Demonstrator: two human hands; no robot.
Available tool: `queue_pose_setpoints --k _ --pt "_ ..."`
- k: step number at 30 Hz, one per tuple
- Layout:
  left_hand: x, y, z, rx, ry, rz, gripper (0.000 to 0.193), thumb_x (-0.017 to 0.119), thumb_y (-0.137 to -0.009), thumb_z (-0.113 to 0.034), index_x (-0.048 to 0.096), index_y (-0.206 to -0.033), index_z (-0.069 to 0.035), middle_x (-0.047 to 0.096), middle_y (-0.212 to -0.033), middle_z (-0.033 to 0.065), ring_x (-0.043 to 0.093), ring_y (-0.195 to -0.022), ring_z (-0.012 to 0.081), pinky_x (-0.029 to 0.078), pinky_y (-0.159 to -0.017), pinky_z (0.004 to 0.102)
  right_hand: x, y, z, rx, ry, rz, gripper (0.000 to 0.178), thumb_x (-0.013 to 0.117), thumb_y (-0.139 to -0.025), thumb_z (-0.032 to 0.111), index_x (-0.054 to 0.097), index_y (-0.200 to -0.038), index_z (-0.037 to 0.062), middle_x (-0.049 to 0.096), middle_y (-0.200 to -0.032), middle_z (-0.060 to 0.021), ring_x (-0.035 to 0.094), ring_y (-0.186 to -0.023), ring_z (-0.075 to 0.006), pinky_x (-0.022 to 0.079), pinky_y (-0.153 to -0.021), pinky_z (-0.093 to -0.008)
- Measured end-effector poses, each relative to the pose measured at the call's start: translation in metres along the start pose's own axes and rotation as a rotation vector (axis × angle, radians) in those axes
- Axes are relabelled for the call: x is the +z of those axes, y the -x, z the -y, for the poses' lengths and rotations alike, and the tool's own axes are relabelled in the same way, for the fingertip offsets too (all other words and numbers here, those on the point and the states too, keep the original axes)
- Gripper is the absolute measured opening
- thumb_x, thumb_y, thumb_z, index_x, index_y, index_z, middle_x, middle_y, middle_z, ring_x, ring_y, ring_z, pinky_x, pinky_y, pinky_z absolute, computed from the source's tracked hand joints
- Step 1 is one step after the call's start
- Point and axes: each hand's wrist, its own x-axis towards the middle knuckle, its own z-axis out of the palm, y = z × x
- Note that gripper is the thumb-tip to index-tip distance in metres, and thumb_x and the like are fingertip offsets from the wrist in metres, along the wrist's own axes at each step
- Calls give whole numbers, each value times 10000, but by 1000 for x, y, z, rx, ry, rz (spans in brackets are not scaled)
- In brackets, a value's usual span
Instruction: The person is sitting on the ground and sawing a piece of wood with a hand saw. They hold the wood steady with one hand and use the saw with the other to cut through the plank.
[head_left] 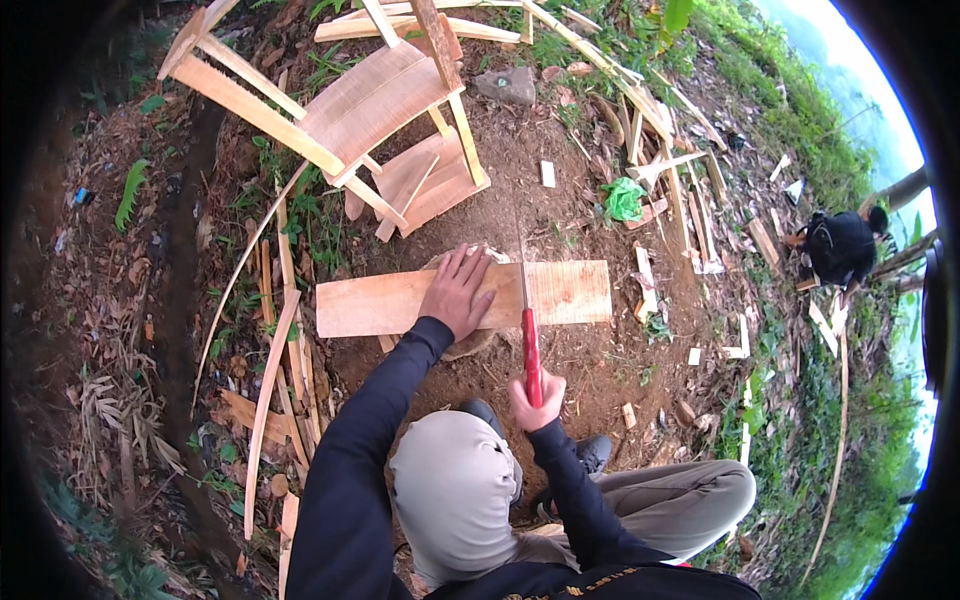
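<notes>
A pale wooden board [375,303] lies crosswise in front of me on a round wooden block [472,346], which is mostly hidden under it. My left hand [460,292] presses flat on the board's middle, fingers stretched out and a little apart. To its right, my right hand [537,398] is closed around the red handle of a handsaw [531,345]. The thin blade points away from me and crosses the board edge-on, with the shorter section of board to its right. How deep the blade sits in the wood I cannot tell.
A wooden chair frame [375,100] stands at the upper left. Long wood strips [270,405] lie on the left, and offcuts [645,280] are scattered on the right near a green plastic bag [624,199]. A grey stone [507,86] lies ahead. Another person [838,247] crouches far right.
</notes>
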Motion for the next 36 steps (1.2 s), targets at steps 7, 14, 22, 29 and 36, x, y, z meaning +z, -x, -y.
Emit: queue_pose_setpoints --k 7,14,22,29,36 --pt "11 12 -20 -241 36 -249 570 655 -917 -314 517 -1376 -5 507 -1344 220 426 -1349 407 288 -1174 526 -4 -16 6 -40 78 26 172 668 -800 103 580 -669 36 503 -516 -76 518 -439 -171 450 -500 -331" --pt "33 12 -38 -425 15 -305 630 618 -932 -367 481 -1410 21 447 -1422 215 370 -1396 407 224 -1179 591 -15 -31 2 -127 134 101 182 684 -780 81 558 -651 52 486 -516 -82 527 -433 -172 453 -497 -323" --pt "21 16 -47 -364 -53 -20 927 511 -949 -572 223 -1544 78 226 -1627 228 137 -1532 384 108 -1229 544 -12 -31 -2 -173 133 72 327 700 -828 82 476 -594 47 434 -464 -47 458 -405 -122 364 -437 -316" --pt "30 20 -43 -396 -115 -18 815 468 -998 -483 221 -1547 66 217 -1631 223 147 -1539 342 114 -1233 527 -12 -31 2 -135 146 80 267 696 -828 60 525 -625 33 480 -488 -41 461 -423 -103 372 -445 -299" --pt "24 8 -45 -409 -84 -43 788 478 -996 -460 238 -1549 46 254 -1619 208 173 -1532 327 122 -1233 520 -38 19 -14 -88 137 94 180 685 -811 60 592 -661 28 526 -503 -51 539 -443 -108 438 -459 -295"
